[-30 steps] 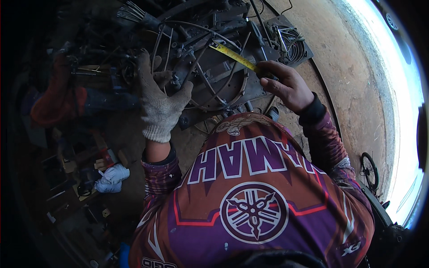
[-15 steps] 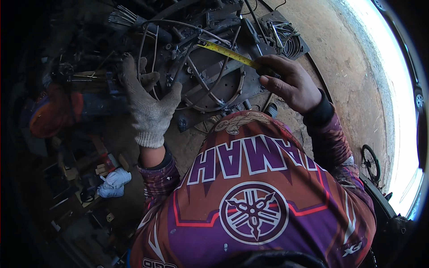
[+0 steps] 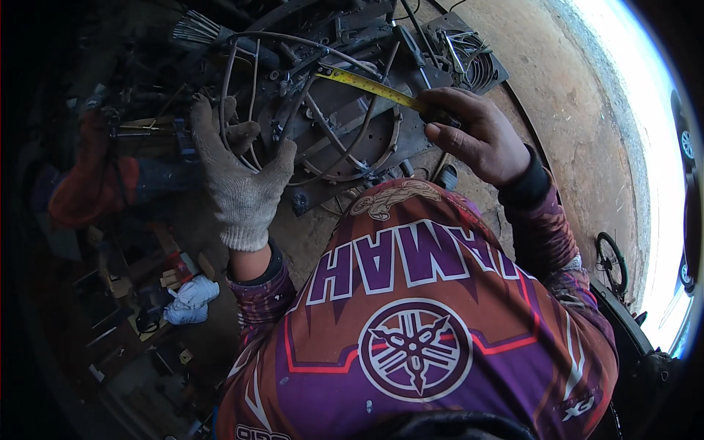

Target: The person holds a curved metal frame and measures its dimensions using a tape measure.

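My right hand, bare, is closed round a tape measure at the right of the workbench. Its yellow blade is drawn out to the left, over a frame of bent metal rods. The blade's hooked end lies near the middle of the frame; whether it touches a rod I cannot tell. My left hand wears a pale knitted glove with a darkened palm and fingers. Its fingers are spread beside the frame's left rods, one rod passing close by them. Under the rods is a dark metal plate with holes.
A screwdriver and a coil of rod lie toward the far right. Thin rods stick out at the far left. Another person in orange clothing is at the left, above a white bag. A bicycle wheel shows at right.
My left hand and the frame's left rods appear slightly further left. The blade's end has also shifted a little left. The person in orange has changed posture.
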### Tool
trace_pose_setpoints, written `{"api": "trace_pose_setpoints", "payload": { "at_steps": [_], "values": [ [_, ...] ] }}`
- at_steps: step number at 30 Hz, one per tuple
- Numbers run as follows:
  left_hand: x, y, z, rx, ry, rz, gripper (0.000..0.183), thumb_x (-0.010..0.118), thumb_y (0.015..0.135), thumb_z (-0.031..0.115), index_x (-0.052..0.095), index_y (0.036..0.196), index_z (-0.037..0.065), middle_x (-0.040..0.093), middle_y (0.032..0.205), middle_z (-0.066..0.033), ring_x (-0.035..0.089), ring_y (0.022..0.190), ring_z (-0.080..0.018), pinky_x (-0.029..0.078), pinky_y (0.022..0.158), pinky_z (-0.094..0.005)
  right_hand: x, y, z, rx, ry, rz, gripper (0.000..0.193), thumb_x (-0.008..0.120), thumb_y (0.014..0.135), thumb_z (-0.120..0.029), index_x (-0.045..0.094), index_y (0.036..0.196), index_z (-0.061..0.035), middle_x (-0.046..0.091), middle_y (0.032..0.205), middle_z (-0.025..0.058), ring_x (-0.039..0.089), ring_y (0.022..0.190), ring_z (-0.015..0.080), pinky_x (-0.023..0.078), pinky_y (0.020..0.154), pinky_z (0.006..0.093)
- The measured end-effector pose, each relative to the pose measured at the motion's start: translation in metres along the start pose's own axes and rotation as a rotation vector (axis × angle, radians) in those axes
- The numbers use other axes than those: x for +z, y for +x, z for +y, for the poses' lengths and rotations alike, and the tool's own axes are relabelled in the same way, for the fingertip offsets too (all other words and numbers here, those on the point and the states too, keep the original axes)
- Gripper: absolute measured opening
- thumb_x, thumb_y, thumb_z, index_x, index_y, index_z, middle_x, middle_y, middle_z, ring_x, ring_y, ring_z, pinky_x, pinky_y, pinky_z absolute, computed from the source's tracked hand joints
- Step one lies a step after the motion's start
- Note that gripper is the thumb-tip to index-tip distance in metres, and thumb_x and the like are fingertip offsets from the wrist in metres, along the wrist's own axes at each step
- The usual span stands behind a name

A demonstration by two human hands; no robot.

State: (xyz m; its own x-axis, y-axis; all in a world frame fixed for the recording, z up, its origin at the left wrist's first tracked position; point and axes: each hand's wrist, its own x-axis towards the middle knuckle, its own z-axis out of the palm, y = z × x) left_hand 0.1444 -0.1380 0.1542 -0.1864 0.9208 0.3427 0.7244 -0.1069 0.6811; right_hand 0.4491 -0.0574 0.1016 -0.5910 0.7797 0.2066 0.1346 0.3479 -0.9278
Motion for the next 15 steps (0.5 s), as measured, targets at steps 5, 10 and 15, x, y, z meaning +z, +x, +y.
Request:
{"api": "trace_pose_setpoints", "payload": {
  "at_steps": [5,10,15],
  "values": [
    [0.0000,-0.0020,0.0016,-0.003,-0.040,0.004,0.108,0.085,0.065,0.006,0.020,0.151,-0.003,0.048,0.136,-0.0197,0.056,0.100,-0.0188,0.051,0.091,-0.0323,-0.0021,-0.0030,-0.0051,0.027,0.014,-0.013,0.052,0.064,0.093,-0.039,0.061,0.121,0.0052,0.066,0.107,0.0230,0.067,0.096,0.0340,0.052,0.086,0.0399],
    [-0.0014,-0.0024,0.0037,-0.005,-0.009,-0.046,0.107,0.078,0.069,0.003,0.012,0.154,0.001,0.043,0.141,-0.0252,0.056,0.104,-0.0200,0.050,0.094,-0.0327,-0.0028,-0.0066,-0.0053,0.022,0.012,-0.002,0.054,0.064,0.093,-0.040,0.061,0.121,0.0054,0.066,0.107,0.0223,0.067,0.096,0.0333,0.052,0.086,0.0394],
    [-0.0017,-0.0039,0.0038,0.003,-0.016,-0.039,0.108,0.079,0.069,0.004,0.012,0.154,0.001,0.043,0.140,-0.0252,0.056,0.104,-0.0196,0.049,0.094,-0.0324,-0.0035,-0.0077,-0.0083,0.007,0.010,-0.010,0.052,0.064,0.093,-0.039,0.061,0.121,0.0052,0.067,0.107,0.0215,0.067,0.096,0.0325,0.053,0.086,0.0389]
  ]
}}
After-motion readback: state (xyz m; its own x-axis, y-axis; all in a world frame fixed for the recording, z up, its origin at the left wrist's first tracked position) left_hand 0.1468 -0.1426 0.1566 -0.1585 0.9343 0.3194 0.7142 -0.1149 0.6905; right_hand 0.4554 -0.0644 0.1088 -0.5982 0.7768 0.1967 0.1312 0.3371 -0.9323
